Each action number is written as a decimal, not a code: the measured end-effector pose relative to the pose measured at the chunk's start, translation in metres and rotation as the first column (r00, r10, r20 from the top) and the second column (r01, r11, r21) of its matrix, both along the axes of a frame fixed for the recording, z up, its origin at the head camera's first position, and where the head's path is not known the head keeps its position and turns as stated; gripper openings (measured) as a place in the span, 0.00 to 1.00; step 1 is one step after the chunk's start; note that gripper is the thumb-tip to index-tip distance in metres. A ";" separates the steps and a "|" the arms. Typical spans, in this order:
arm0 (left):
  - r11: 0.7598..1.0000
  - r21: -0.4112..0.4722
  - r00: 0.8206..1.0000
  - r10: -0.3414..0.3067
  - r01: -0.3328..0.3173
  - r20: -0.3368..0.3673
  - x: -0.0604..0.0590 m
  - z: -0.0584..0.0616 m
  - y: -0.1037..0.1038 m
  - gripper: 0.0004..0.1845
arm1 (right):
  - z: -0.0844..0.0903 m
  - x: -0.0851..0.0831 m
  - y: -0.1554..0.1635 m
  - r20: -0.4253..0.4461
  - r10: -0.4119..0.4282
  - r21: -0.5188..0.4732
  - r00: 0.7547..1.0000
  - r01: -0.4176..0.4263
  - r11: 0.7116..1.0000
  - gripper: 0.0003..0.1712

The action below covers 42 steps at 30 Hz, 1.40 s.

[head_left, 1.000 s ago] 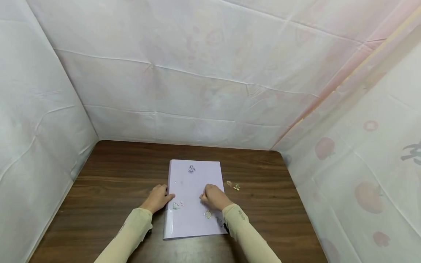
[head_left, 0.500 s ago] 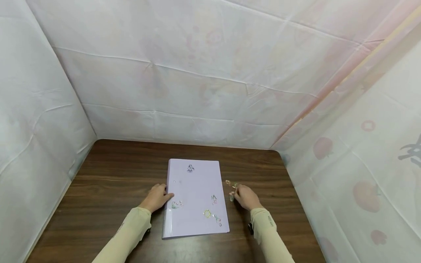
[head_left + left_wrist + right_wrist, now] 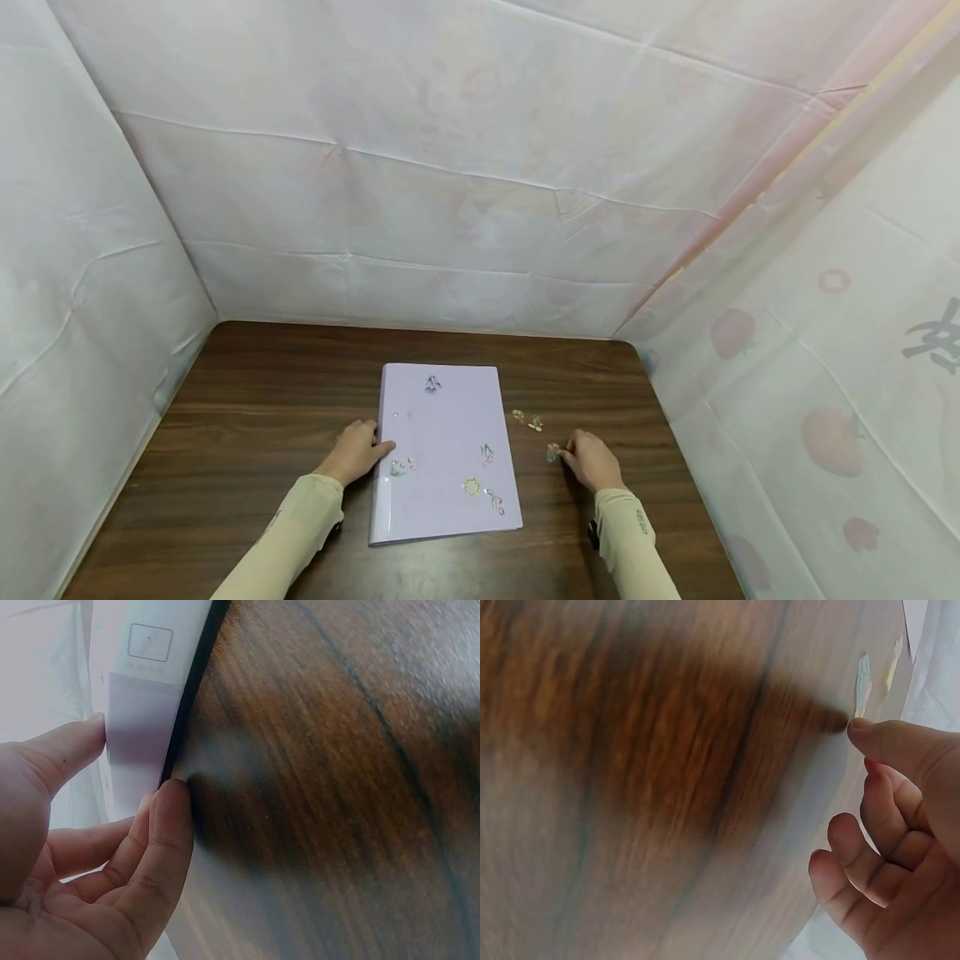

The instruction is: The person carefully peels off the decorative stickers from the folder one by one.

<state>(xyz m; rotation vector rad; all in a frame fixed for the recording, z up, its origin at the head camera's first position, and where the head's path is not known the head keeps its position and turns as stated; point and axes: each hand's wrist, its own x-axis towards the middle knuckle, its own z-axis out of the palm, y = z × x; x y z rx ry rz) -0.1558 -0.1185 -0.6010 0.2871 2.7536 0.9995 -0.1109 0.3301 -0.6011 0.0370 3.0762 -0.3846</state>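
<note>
At the centre of the head view, a lilac folder (image 3: pixel 444 454) lay flat on the dark wooden table (image 3: pixel 247 400), already dressed with small stickers: one near its top edge (image 3: pixel 432 384), one at lower left (image 3: pixel 402 467), and a cluster toward the lower right (image 3: pixel 480 479). The left hand (image 3: pixel 354 452) rested against the folder's left edge, its fingers loosely curled; in the left wrist view the thumb (image 3: pixel 64 746) lay on the cover and a fingertip (image 3: pixel 171 817) pressed the spine, steadying rather than gripping.

To the right of the folder, lower centre of the frame, the right hand (image 3: pixel 592 460) reached for a loose sticker (image 3: pixel 553 452) on the bare wood. Its forefinger (image 3: pixel 885 735) touched down beside the piece in the right wrist view, the other fingers curled and empty; whether the sticker was yet pinched we could not tell. Two more stickers (image 3: pixel 527 419) waited just above it, near the folder's right edge.

We judged the step to be the picking up of another sticker for the cover. The next move, as we read it, called for a nail under the thin edge to lift it off the wood, with the left hand keeping the folder from sliding
</note>
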 end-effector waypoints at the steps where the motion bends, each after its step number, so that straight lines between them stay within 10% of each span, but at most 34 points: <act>1: 1.000 0.000 1.000 -0.001 0.001 -0.005 0.000 0.000 0.000 0.21 | 0.000 0.000 0.000 -0.001 0.001 -0.002 1.000 -0.001 1.000 0.10; 30: 1.000 0.005 0.999 0.014 -0.014 0.031 0.002 0.000 0.001 0.23 | 0.000 -0.026 -0.113 -0.076 0.263 -0.023 0.962 -0.265 0.964 0.07; 42: 1.000 0.022 0.999 0.013 -0.013 0.032 0.005 0.003 0.004 0.22 | -0.007 -0.026 -0.129 -0.187 0.391 0.208 0.901 -0.352 0.913 0.08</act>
